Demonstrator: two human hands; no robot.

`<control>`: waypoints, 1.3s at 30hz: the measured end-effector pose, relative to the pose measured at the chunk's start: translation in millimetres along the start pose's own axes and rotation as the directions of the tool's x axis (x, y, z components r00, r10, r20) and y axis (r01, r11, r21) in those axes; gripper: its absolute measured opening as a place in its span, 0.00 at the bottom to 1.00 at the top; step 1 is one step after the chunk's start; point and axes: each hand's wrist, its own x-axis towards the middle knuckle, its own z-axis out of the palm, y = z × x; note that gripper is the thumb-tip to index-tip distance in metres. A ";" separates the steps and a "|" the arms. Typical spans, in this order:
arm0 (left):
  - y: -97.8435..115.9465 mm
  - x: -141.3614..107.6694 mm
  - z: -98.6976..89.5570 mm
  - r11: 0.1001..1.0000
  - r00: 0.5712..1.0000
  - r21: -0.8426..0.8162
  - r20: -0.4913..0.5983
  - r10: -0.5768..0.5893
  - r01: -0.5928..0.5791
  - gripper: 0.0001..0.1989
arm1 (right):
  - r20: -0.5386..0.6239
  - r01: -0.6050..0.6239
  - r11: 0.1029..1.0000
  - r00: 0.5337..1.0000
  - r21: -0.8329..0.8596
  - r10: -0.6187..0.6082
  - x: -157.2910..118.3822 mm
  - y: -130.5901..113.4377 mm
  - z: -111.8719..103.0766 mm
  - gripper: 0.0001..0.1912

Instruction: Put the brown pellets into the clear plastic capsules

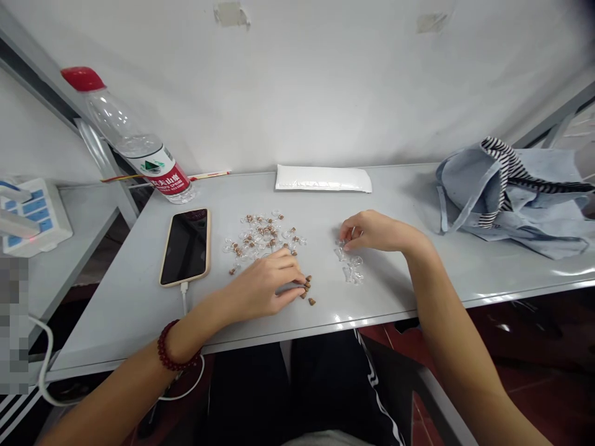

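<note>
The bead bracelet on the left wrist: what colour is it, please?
The bracelet is dark red; it shows best in the head view.

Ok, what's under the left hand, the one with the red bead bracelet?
The left hand hangs over the pale table, with small brown pieces at its fingertips and clear plastic pieces just beyond. Whatever lies directly under the palm is covered and can't be seen.

We see glossy clear plastic in the little pieces and matt, rough-looking brown bits near them. Our table top is smooth and shiny. The bottle is thin, clear plastic, the phone has a glossy black glass face, and the bag is soft cloth.
</note>
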 end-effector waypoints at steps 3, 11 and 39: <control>0.3 -0.1 -0.2 1.000 1.000 0.016 0.022 0.011 -0.012 0.05 | -0.103 0.045 0.997 0.994 0.059 -0.039 -1.5 -6.5 0.5 0.07; 3.4 2.9 6.4 0.996 0.994 -0.087 -0.111 -0.005 -0.005 0.04 | -0.145 0.302 0.851 0.953 0.429 -0.265 -3.9 -38.5 16.8 0.11; 8.1 3.8 -14.1 0.999 0.806 -0.031 -0.591 -0.033 0.018 0.10 | -0.149 0.253 0.377 0.947 0.891 -0.284 -3.3 -68.1 49.5 0.10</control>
